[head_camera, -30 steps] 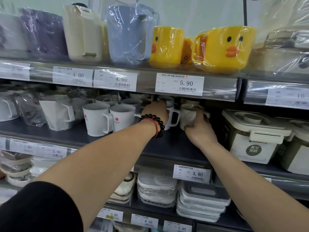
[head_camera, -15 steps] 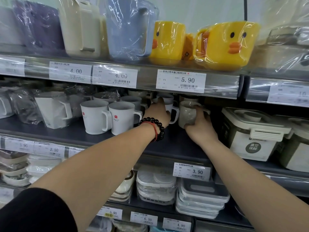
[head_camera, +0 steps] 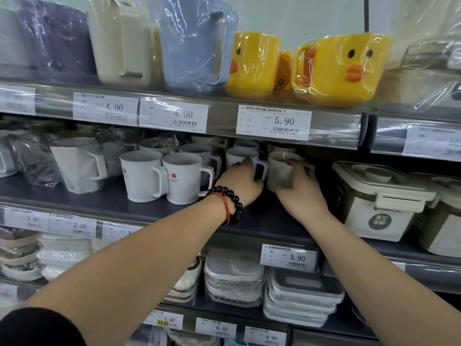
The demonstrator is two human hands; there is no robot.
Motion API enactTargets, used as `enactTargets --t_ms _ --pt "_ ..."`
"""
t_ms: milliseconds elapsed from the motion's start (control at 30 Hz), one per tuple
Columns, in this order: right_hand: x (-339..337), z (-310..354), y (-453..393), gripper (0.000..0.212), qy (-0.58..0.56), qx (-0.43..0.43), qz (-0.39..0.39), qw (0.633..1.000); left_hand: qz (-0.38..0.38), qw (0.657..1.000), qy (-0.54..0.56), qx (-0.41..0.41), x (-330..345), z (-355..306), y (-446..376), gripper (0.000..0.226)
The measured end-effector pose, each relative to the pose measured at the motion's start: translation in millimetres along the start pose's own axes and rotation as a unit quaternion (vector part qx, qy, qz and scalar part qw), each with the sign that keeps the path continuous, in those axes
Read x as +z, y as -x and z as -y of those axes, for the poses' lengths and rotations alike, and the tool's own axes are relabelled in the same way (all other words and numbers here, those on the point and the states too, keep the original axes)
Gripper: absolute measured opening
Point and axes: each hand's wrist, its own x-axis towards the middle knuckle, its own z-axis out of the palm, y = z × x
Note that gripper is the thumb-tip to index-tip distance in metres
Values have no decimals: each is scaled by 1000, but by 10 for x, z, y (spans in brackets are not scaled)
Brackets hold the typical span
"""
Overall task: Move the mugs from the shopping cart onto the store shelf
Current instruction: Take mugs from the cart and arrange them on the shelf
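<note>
Both my arms reach into the middle store shelf (head_camera: 249, 221). My left hand (head_camera: 240, 179), with a black bead bracelet on the wrist, grips a white mug (head_camera: 240, 157) that stands on the shelf with its handle to the right. My right hand (head_camera: 299, 188) grips a grey speckled mug (head_camera: 280, 168) just to the right of it; the mug's base is hidden by my fingers. Two more white mugs with red logos (head_camera: 162, 176) stand to the left. The shopping cart is out of view.
Further mugs fill the shelf behind and to the left. A lidded storage container (head_camera: 379, 201) stands close on the right. Yellow duck cups (head_camera: 339, 68) and wrapped jugs sit on the shelf above, whose edge with price labels (head_camera: 274, 121) overhangs my hands. Stacked boxes lie below.
Both hands and their mugs have stayed at the same spot on the shelf. The view has shifted slightly.
</note>
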Motion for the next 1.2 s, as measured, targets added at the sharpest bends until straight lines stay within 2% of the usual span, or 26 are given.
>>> enactTargets --t_ms 133,233,400,533,667,733,900,1200 --pt "11 55 216 44 -36 -46 0 998 3 1000 -13 21 -125 -13 197 18" --pt "65 142 400 27 -60 -95 -16 994 -20 999 -20 27 -319 51 478 20" --pt "318 506 689 24 -72 -212 25 974 -55 997 -60 6 -717 438 1098 25" --pt "750 966 1053 25 -99 -292 90 947 -53 988 -117 -88 -1101 1010 1656 28" --pt "1348 1469 1420 26 -107 -317 176 926 -40 967 -159 -195 -1512 1494 2301 33" --pt "1609 1731 1626 27 -99 -335 215 912 -35 958 -177 -222 -1700 1705 2641 35" --pt "2102 2406 2168 24 -114 -364 258 888 -16 935 -202 -290 -2151 2208 3400 32" --pt "2911 3687 3215 23 -136 -436 336 823 -58 889 -216 -400 -2970 2980 4619 32"
